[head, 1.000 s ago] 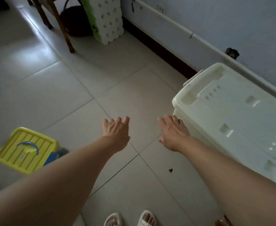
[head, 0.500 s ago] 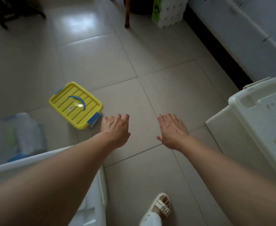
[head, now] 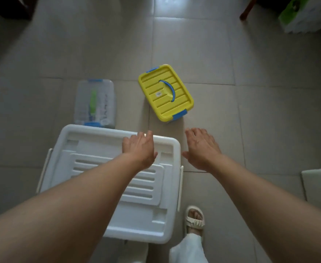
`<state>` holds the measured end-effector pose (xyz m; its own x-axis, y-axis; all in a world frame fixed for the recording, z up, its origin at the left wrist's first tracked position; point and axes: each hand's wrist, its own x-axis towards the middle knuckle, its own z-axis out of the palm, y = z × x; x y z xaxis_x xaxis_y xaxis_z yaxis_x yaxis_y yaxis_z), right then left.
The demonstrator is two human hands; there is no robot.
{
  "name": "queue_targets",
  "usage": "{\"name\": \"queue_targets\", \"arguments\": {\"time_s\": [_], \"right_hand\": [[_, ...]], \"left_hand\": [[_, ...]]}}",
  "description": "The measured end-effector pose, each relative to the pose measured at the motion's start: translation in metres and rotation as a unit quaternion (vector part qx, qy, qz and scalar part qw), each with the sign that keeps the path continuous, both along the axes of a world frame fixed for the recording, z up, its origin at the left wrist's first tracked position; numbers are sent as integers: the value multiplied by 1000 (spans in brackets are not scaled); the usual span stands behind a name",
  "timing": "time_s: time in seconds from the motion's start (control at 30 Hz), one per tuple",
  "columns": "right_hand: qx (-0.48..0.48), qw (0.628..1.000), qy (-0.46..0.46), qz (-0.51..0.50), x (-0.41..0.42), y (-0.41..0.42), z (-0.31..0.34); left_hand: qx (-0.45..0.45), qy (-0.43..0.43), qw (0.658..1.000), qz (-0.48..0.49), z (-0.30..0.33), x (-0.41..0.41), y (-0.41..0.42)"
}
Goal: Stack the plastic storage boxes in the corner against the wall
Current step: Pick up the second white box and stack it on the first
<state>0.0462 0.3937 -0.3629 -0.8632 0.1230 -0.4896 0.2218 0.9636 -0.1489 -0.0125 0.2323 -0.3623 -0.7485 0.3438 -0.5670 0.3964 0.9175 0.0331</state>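
Observation:
A large white storage box with a ribbed lid stands on the floor below me. My left hand hovers open over its far right corner, holding nothing. My right hand is open above the bare tiles just right of that box. Beyond the hands sits a small yellow-lidded box with blue clips and a blue handle. A clear box with blue clips lies left of it, touching the white box's far edge. A pale corner of another big box shows at the right edge.
My sandalled foot and white trouser leg stand beside the white box's right side. A pack of paper rolls and a wooden chair leg are at the top right. Dark furniture fills the top left corner.
My view has swung left, away from the wall. The big box by the wall slid nearly out of sight; the white box, clear box and yellow box came into view. Both hands stay open.

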Motion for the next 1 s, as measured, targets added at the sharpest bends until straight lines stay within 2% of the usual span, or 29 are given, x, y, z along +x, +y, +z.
{"name": "queue_targets", "arguments": {"time_s": [0.17,0.3,0.47,0.6,0.73,1.0], "right_hand": [[-11,994,1,111,-39,-41,-17],[-7,980,4,199,-54,-71,-31],[-6,963,-4,268,-60,-116,-54],[2,957,-6,290,-59,-148,-65],[5,954,-3,300,-60,-171,-75],[20,958,4,286,-89,-177,-115]], "left_hand": [[-12,-26,992,122,-8,2,-50],[-4,-48,963,267,-16,12,-81],[31,-74,885,459,-38,38,-129],[28,-88,836,541,-57,71,-165],[31,-92,772,628,-76,100,-188],[18,-85,610,788,-131,134,-191]]}}
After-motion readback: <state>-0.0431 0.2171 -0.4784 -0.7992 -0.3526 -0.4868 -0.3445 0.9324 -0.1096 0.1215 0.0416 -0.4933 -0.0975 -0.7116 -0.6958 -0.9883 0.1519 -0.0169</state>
